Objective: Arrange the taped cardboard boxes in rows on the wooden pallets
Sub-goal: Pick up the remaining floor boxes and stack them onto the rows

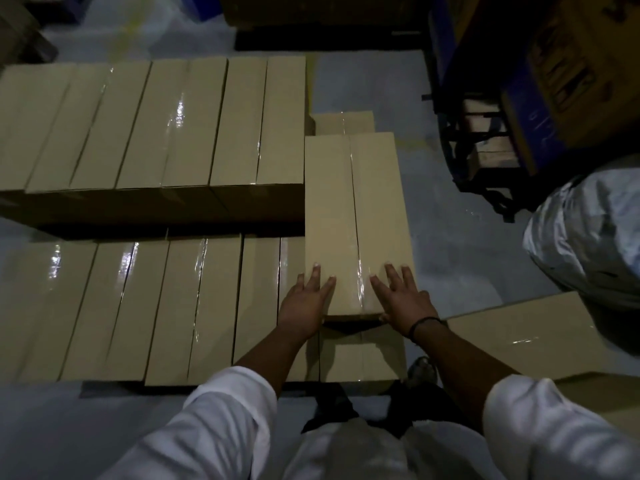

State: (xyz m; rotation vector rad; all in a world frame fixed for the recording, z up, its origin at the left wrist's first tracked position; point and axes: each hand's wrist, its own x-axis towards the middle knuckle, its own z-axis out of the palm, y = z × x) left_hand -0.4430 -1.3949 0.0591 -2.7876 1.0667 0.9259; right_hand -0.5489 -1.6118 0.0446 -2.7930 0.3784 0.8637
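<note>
Centre right of frame: taped cardboard box [356, 216] lying atop the right end of the near row of boxes [138, 306]. Left hand [304, 301] and right hand [403, 299] rest flat on its near end, fingers straight and spread. The far row of boxes [152, 126] fills the upper left.

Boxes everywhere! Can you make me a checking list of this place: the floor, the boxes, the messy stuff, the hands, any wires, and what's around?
Surface: grey floor, shiny in spots; the pallets are hidden under the boxes.
Job's things: far row and near row of taped boxes, packed side by side; one raised box at their right end.
Clutter: silvery bundle and loose cardboard box on the right.
Grippers: left hand and right hand lie flat on the raised box's near end, fingers straight.
Cables: nothing seen.
Surroundings: printed cartons stacked at upper right; dim light.
</note>
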